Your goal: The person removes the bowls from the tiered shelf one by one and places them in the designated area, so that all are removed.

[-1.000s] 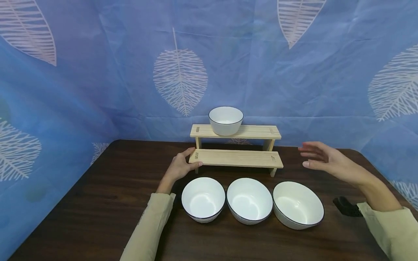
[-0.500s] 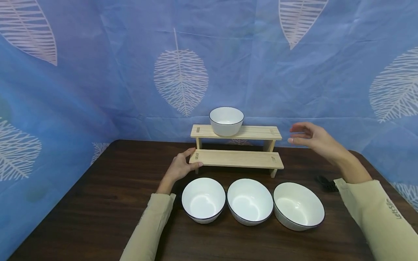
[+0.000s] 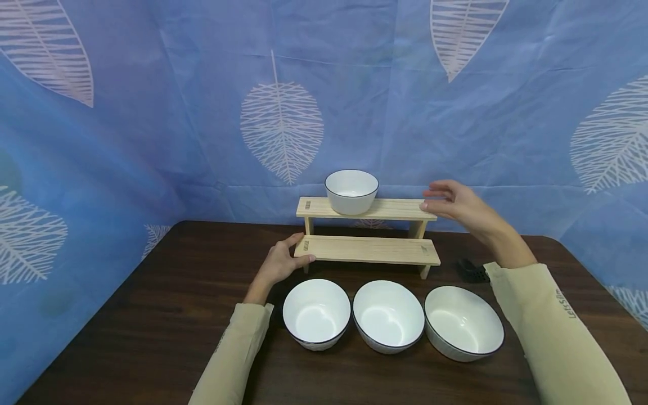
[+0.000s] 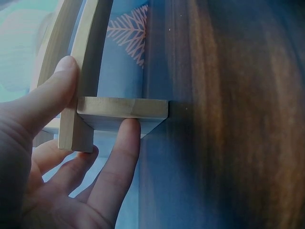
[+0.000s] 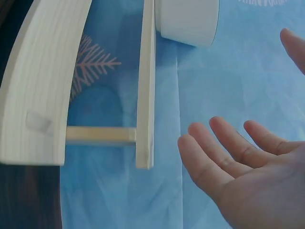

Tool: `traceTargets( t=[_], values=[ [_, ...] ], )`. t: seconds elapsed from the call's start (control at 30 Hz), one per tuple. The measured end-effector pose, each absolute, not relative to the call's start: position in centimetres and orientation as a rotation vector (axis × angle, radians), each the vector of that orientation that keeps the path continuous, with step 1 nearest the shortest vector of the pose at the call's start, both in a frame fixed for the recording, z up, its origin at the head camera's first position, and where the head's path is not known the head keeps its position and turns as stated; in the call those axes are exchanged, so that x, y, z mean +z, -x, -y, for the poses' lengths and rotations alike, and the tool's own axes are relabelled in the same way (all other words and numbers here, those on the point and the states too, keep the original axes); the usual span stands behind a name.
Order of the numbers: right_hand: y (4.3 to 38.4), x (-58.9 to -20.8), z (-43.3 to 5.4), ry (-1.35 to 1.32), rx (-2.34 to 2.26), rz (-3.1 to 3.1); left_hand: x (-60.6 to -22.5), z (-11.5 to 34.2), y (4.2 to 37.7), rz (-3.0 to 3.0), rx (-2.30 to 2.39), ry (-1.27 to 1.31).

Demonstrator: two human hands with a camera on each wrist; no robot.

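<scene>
Pale-wood two-tier rack (image 3: 372,249): left hand (image 3: 278,262) grips left edge; right hand (image 3: 459,207), fingers relaxed, hovers near far right end.

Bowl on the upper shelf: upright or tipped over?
Upright: in the head view, the bowl stands base down on the upper shelf, its mouth facing up.

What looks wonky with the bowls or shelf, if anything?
Nothing stands out. One bowl sits upright on the wooden shelf; three more bowls stand in a row in front, and no spill shows.
</scene>
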State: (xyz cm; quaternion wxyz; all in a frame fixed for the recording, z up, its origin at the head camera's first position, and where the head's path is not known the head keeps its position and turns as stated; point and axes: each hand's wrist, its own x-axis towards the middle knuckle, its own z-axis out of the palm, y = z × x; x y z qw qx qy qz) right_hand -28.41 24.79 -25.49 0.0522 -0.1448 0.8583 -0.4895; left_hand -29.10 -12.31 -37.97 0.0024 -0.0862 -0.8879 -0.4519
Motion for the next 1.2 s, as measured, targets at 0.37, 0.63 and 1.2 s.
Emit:
traceTargets(
  t=[0.37, 0.63, 1.2],
  values=[
    [29.9, -25.4, -21.9, 0.356, -1.699, -2.475, -37.8, 12.4, 29.1, 2.745, -1.392, 0.320],
    [30.3, -26.4, -20.2, 0.373, -1.742, -2.480, -38.0, 12.4, 28.9, 2.759, -1.390, 0.306],
    [31.8, -27.8, -17.0, 0.364, -1.807, -2.448, -37.8, 12.3, 28.7, 2.754, -1.404, 0.303]
  ],
)
